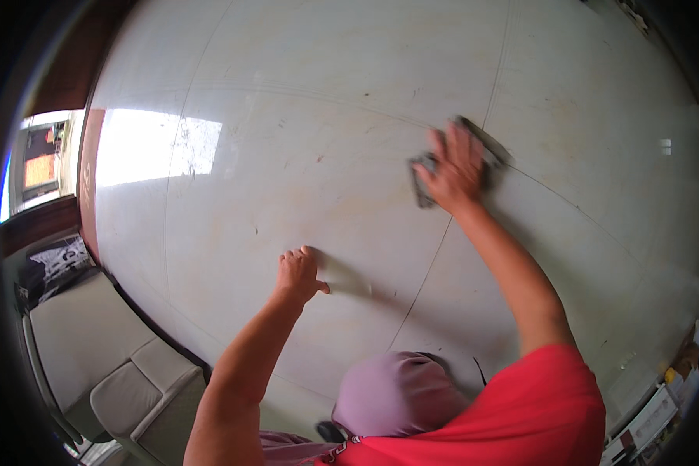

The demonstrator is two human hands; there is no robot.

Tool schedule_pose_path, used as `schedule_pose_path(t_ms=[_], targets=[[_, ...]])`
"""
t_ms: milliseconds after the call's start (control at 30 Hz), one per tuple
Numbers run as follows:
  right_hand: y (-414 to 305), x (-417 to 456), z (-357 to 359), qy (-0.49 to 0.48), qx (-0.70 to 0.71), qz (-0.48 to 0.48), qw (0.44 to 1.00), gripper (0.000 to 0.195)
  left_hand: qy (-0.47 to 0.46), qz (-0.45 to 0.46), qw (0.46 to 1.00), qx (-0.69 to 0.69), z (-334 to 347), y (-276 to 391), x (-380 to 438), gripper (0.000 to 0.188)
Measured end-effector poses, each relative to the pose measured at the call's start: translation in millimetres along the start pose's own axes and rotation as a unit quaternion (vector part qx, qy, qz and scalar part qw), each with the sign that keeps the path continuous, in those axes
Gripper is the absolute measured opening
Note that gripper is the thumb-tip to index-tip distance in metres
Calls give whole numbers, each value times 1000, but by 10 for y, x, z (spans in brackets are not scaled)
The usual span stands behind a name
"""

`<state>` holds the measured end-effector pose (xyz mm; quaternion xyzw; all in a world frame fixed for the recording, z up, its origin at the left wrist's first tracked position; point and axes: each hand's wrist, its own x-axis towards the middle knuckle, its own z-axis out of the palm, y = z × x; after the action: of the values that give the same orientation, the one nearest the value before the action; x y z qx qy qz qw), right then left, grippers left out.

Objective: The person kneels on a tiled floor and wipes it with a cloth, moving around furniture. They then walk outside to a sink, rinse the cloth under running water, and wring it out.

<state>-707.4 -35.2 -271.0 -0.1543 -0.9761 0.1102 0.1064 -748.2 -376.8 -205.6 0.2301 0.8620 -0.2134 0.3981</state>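
Note:
Pale, glossy floor tiles (338, 221) with thin dark joints and scattered smudges lie before me. My right hand (457, 172) presses flat, fingers spread, on a dark grey cloth (424, 186) on the tiles; the cloth sticks out on both sides of the hand, and its folds are blurred by motion. Lower and to the left, my left hand (299, 271) is over the floor with its fingers curled and its thumb pointing right; whether it touches the tiles or holds anything cannot be told. My bent knee in mauve trousers (396, 396) is below and between the arms.
A grey upholstered seat (87, 338) stands at the lower left, with a black-and-white patterned fabric (61, 259) behind it. A bright doorway (46, 163) opens at the left, framed in dark wood. Boxes or papers (649, 416) and small items line the lower right edge.

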Motion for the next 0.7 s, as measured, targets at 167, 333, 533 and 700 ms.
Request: schedule_pose_path(t_ms=[167, 333, 533, 700], targets=[[-630, 1134, 384, -13, 14, -2, 1000, 74, 4, -5, 999, 42, -74, 124, 91, 93], [-455, 253, 203, -40, 128, -178, 975, 70, 19, 29, 999, 42, -75, -4, 60, 89], [2, -1074, -450, -147, 40, -83, 985, 80, 42, 67, 997, 22, 37, -117, 27, 88], [-477, -23, 64, -67, 60, -126, 988, 76, 41, 74, 996, 38, 42, -57, 66, 88]])
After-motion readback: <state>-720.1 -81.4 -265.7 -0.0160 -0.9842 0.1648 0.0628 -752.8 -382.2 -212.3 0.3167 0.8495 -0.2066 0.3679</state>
